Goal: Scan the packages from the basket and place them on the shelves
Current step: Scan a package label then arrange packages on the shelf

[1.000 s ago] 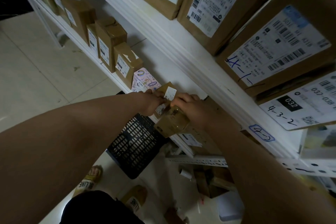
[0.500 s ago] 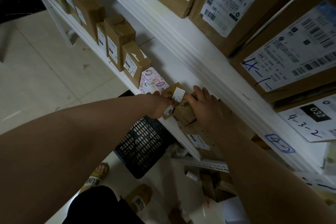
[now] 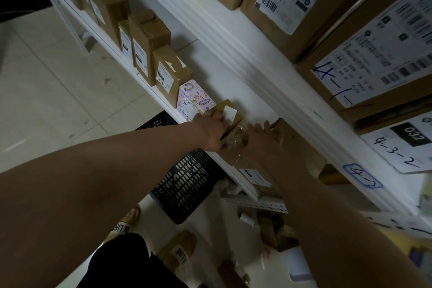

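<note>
My left hand (image 3: 211, 130) grips a small brown package (image 3: 230, 110) with a white label, which lies on the white lower shelf (image 3: 233, 77) beside a pink patterned box (image 3: 194, 98). My right hand (image 3: 261, 138) lies with straight fingers on a tape-wrapped brown package (image 3: 233, 146) on the shelf's front edge, right of the small one. The black perforated basket (image 3: 187, 182) stands on the floor below the shelf, under my left forearm. What the basket holds is hidden.
A row of upright brown boxes (image 3: 149, 49) fills the lower shelf to the left. Large labelled cartons (image 3: 292, 2) stand on the upper shelf, whose beam carries a "4-2" tag (image 3: 361, 175). Loose cartons and scraps (image 3: 275, 229) litter the floor beneath. My sandalled feet (image 3: 177, 250) are near the basket.
Both hands have moved deeper over the lower shelf with the packages. My right hand's fingers went from curled round the tape-wrapped package to lying straight on it.
</note>
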`<control>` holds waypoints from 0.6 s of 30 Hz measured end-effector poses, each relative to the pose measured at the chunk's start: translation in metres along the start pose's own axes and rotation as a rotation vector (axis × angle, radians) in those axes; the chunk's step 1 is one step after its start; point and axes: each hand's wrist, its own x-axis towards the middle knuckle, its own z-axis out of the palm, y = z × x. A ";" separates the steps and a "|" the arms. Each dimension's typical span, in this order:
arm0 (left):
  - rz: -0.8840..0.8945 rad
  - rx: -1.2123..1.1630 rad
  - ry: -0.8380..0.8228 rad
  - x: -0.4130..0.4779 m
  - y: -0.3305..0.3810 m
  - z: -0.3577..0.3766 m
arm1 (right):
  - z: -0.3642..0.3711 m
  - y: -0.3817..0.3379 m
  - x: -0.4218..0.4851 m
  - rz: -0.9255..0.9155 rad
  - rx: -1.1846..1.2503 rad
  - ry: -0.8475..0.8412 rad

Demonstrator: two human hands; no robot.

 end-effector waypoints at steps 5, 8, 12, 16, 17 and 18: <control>0.026 -0.003 0.007 -0.005 0.001 0.002 | 0.004 -0.012 -0.011 -0.019 -0.124 0.090; 0.024 0.007 0.003 -0.007 0.002 0.003 | 0.011 -0.026 -0.014 -0.064 -0.215 0.123; 0.028 0.016 0.022 -0.006 -0.002 0.008 | 0.020 -0.033 -0.010 -0.023 -0.311 0.095; 0.052 -0.002 0.057 -0.010 -0.003 0.008 | 0.013 -0.021 -0.004 -0.002 -0.354 0.072; 0.056 -0.008 0.063 -0.010 -0.003 0.009 | 0.011 -0.019 -0.004 -0.004 -0.349 0.070; 0.058 -0.013 0.064 -0.010 -0.003 0.009 | 0.010 -0.018 -0.004 -0.004 -0.335 0.070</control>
